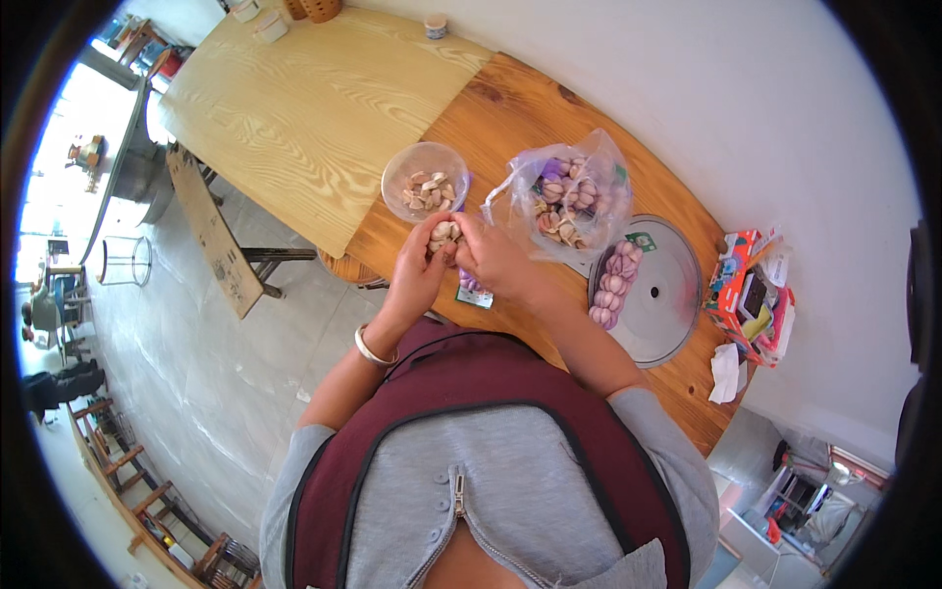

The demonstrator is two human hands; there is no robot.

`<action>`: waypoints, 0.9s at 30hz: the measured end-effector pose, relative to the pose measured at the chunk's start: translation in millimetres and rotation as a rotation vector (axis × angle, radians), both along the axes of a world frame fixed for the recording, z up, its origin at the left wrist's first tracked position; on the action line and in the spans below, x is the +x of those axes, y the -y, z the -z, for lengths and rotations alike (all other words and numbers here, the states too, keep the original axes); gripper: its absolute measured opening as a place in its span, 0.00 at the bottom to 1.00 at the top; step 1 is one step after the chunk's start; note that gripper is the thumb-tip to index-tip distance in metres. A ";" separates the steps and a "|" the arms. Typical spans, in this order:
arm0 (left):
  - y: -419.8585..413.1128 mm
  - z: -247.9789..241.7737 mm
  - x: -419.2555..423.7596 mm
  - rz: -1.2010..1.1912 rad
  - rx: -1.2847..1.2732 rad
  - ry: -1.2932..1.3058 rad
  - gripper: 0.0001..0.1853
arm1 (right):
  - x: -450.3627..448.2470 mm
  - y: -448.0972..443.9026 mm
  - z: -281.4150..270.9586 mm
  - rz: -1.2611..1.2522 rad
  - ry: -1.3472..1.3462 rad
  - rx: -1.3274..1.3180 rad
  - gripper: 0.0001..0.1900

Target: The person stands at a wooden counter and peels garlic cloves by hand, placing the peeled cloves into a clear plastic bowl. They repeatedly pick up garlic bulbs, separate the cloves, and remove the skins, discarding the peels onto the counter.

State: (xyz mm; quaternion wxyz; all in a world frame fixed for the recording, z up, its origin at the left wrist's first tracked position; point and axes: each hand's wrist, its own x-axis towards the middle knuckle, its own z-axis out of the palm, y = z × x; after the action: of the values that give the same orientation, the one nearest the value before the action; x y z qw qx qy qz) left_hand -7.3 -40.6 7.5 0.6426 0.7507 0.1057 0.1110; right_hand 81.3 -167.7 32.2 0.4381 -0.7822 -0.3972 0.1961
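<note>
Between both hands, over the table edge, is a whitish garlic bulb [444,237]. My left hand [416,269] grips it from the left, and my right hand [494,258] has its fingers on it from the right. Just beyond them stands a translucent plastic bowl [394,166] with loose garlic cloves [429,193] in it. Right of the bowl, a clear plastic bag [607,166] holds purple garlic bulbs [578,193] and some loose pieces. Under my hands lies purple netting with a green-and-white label [475,296], partly hidden by my right hand.
A netted row of garlic bulbs [617,286] rests on a round grey lid [666,324]. Farther right are a cluttered orange box [732,272] and a white tissue [725,374]. The wooden table [515,96] meets a wall. A wooden bench [213,235] stands at left.
</note>
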 end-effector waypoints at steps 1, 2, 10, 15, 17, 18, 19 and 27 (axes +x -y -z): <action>1.8 1.7 0.7 0.000 0.002 0.017 0.19 | -4.2 0.8 4.0 0.033 0.045 -0.013 0.19; 3.3 3.4 0.5 -0.004 -0.031 0.005 0.20 | -6.5 2.4 7.4 0.040 0.053 -0.035 0.20; 6.9 12.2 7.6 0.093 -0.279 -0.010 0.19 | -11.0 5.9 19.0 0.171 0.020 0.032 0.18; 6.2 14.4 9.1 0.154 -0.333 -0.079 0.20 | -12.0 12.1 21.1 0.198 -0.067 0.031 0.17; 6.6 17.0 10.7 0.180 -0.376 -0.075 0.20 | -8.6 18.5 21.1 0.173 -0.136 0.001 0.17; 6.4 18.5 11.1 0.212 -0.433 -0.056 0.21 | -6.5 19.9 22.1 0.147 -0.183 -0.015 0.18; 7.4 20.1 10.8 0.197 -0.450 -0.057 0.20 | -4.8 21.0 23.6 0.131 -0.169 -0.011 0.18; 6.7 20.8 11.4 0.205 -0.383 -0.144 0.18 | 1.7 29.4 36.0 0.055 -0.093 -0.042 0.16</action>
State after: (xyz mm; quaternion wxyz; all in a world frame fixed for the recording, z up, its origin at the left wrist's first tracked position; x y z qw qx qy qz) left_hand 4.1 -47.3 -13.3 0.7722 0.6277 0.0935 -0.0309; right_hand 83.0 -197.1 -3.8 0.4447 -0.7919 -0.3505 0.2284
